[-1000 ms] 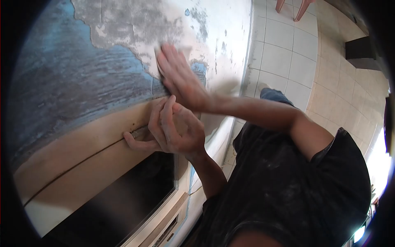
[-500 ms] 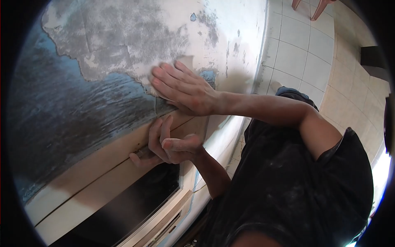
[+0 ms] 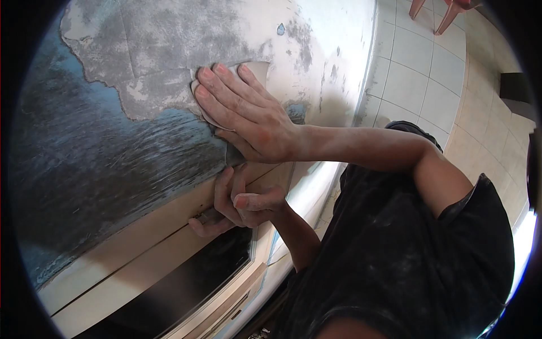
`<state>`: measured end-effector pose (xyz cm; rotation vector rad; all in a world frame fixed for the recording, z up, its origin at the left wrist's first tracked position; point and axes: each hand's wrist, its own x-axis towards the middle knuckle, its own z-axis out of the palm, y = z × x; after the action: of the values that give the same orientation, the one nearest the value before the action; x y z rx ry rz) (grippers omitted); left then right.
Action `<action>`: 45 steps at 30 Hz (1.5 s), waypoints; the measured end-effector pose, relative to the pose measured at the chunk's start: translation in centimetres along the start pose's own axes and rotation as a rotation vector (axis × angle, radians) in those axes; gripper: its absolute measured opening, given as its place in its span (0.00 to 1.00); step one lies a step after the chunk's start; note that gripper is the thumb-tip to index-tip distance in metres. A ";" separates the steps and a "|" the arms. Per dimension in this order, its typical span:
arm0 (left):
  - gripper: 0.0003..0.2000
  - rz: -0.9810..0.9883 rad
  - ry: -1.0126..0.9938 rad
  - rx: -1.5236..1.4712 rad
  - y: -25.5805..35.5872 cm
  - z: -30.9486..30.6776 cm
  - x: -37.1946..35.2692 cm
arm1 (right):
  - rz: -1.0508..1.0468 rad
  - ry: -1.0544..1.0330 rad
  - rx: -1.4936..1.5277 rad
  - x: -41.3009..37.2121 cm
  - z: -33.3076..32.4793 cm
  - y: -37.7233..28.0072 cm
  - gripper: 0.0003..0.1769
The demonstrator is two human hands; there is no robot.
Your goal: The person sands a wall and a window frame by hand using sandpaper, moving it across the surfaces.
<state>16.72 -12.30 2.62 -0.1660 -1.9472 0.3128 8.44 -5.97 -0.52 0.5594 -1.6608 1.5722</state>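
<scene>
Blue, grey and chalky white cover a weathered wall (image 3: 152, 48), where a person's right hand (image 3: 248, 116) lies flat and open over a thin pale sheet (image 3: 259, 72) against the surface, at 11 o'clock from the centre of view. At 6 o'clock from that hand, the left hand (image 3: 243, 203) sits with fingers bent beside a cream-coloured frame (image 3: 130, 257); whether it grips anything cannot be told. Dark glass (image 3: 192, 288) shows at 7 o'clock, a dust-marked black shirt (image 3: 395, 254) at 4, tiled floor (image 3: 415, 79) at 2, and reddish furniture legs (image 3: 446, 21) at 1 o'clock, near the upper edge
</scene>
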 end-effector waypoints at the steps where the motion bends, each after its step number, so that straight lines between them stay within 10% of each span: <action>1: 0.27 0.004 0.016 0.001 0.0 0.1 0.1 | -0.018 -0.008 -0.018 -0.4 0.1 0.2 0.33; 45: 0.28 -0.003 -0.011 -0.002 0.0 -0.3 0.0 | 0.000 -0.075 0.004 -0.2 -1.0 0.3 0.32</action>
<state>16.99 -12.30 2.76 -0.1629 -1.9590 0.3105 8.53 -5.00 -0.92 0.6269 -1.7134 1.5715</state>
